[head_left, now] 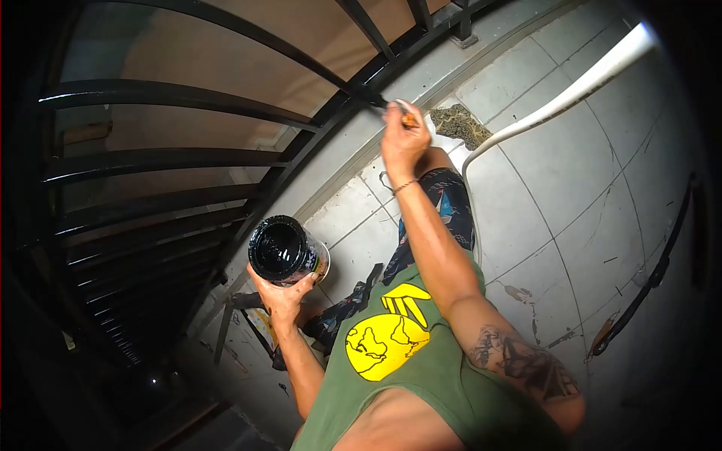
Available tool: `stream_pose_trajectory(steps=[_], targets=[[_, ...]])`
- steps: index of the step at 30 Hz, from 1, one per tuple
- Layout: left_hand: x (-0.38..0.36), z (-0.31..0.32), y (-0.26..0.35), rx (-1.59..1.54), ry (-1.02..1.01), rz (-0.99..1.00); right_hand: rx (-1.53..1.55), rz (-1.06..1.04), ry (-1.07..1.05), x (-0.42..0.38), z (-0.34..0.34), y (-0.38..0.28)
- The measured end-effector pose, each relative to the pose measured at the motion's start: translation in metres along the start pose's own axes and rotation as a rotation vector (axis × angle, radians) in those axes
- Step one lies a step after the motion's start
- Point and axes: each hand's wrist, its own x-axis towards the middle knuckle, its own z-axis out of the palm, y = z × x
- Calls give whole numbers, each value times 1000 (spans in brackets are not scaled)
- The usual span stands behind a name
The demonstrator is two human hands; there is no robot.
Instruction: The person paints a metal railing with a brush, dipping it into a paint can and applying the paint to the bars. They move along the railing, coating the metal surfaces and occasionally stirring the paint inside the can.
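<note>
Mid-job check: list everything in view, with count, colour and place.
Railing: 1, black, left and top
Paint can: 1, black-coated, left of centre
Brush: 1, black-tipped, at the railing
Floor tiles: many, grey, right
Strip: 1, white, upper right
Mottled patch: 1, brownish, upper centre
Strap-like item: 1, dark, far right
Tank top: 1, green, lower centre
Shorts: 1 pair, dark patterned, centre
Bracelet: 1, brownish, centre
Left grip: 1, bare, around can
Right grip: 1, bare, holding brush

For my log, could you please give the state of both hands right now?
Left hand: holding the paint can.
Right hand: closed on a brush.
</note>
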Motion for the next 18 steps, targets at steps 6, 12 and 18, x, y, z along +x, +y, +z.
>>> stream_pose_trajectory(steps=[6, 12, 18], targets=[[0, 2, 2, 6, 11, 22, 140, 4, -59, -20, 12, -39], [0, 0, -4, -7, -2, -4, -7, 88, 22, -27, -4, -13], [1, 1, 0, 10, 22, 17, 36, 132, 12, -21, 34, -24]])
